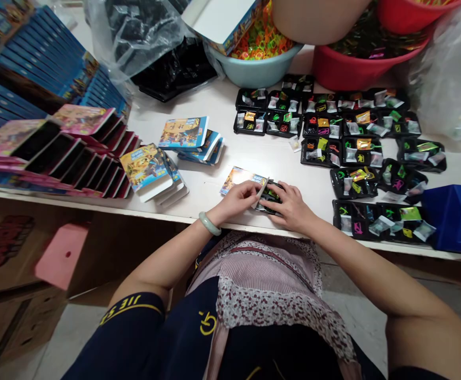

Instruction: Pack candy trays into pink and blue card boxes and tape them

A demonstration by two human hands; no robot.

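Fingers of the left hand (241,201) are bent and closed, and they pinch the raised flap at the open end of one box (236,178). Right hand (293,209) is half open, its fingers spread and resting on a black tray (272,191), which meets this flap. Both box and tray lie on the table (210,184), near its front edge, which runs just below the hands at 6 o'clock.

Taking the hands as centre of the clock, yellow-blue boxes (145,169) stand in small piles from 9 to 10 o'clock, and pink boxes (84,120) are farther at the same side. Bare table is between the nearer piles and the hands, and it continues toward 12 o'clock, up to the pale blue bowl (250,71). Filled trays (321,126) lie in close rows from 12 to 3 o'clock; the lower ones come near the front edge. Blue bin (454,216) is at 3 o'clock, just beside these trays. Red basin (343,68) is at 1 o'clock, behind the rows.
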